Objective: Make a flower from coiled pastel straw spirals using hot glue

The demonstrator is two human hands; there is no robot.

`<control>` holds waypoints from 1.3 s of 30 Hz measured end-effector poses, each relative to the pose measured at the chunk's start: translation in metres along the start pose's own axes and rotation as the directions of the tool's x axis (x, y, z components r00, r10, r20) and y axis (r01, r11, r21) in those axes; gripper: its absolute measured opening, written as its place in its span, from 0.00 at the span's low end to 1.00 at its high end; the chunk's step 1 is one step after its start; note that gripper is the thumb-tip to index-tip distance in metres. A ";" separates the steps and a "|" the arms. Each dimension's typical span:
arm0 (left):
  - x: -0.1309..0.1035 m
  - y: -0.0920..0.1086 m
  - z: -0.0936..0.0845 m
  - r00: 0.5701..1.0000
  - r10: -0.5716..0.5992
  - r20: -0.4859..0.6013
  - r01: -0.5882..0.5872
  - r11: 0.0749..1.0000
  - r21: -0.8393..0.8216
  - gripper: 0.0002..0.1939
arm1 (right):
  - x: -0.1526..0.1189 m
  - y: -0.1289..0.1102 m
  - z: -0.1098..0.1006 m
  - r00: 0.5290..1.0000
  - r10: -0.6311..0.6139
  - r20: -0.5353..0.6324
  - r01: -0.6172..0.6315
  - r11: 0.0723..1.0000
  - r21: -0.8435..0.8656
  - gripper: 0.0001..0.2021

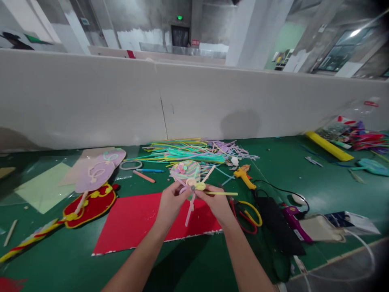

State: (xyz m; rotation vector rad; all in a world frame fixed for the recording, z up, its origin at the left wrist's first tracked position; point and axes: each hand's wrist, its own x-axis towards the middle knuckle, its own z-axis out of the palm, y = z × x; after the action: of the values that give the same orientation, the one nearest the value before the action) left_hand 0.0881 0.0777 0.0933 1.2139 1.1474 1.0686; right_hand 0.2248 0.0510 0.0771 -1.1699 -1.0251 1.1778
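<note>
Both hands meet over a red sheet [133, 219], holding a small pastel flower [193, 187] made of bent pipe cleaners. My left hand [174, 198] pinches its left side, fingers closed. On the opposite side, my right hand [216, 199] pinches it next to a yellow loop and a straight yellow strand pointing right. Pink strands stick out toward the upper right and downward. Just behind the flower lies a round striped disc [186, 168] with small pink flowers on it, partly covered by the held piece.
Loose pipe cleaners [182, 152] lie in a pile along the partition [194, 101]. To the right are a yellow glue gun [244, 175], pliers [251, 215] and a black pouch [276, 225]. A red-and-yellow fan-shaped piece [91, 205] and a purple cutout [99, 172] lie left.
</note>
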 end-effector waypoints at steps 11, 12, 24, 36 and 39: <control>0.012 -0.014 -0.037 0.990 -0.045 -0.130 0.033 0.995 -0.098 0.11 | 0.021 0.018 0.040 0.996 0.056 0.066 -0.058 0.998 0.036 0.08; 0.014 -0.015 -0.037 0.987 -0.054 -0.153 0.039 0.994 -0.103 0.10 | 0.023 0.020 0.041 0.996 0.061 0.061 -0.063 0.997 0.032 0.08; 0.031 -0.042 -0.036 0.991 -0.103 -0.092 0.084 0.979 -0.188 0.18 | 0.032 0.045 0.041 0.988 0.142 -0.060 -0.139 0.989 0.055 0.09; 0.040 -0.012 -0.077 0.923 0.328 0.202 -0.385 0.763 0.518 0.13 | 0.036 0.056 0.028 0.990 0.134 0.044 -0.135 0.990 0.032 0.08; 0.034 -0.010 -0.070 0.913 0.261 0.313 -0.389 0.787 0.478 0.06 | 0.035 0.057 0.028 0.984 0.149 0.094 -0.151 0.988 0.021 0.07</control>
State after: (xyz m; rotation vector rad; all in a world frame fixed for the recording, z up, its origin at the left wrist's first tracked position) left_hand 0.0231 0.1191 0.0809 1.9896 1.1049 0.8416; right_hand 0.1942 0.0899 0.0240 -1.1963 -1.0000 1.3717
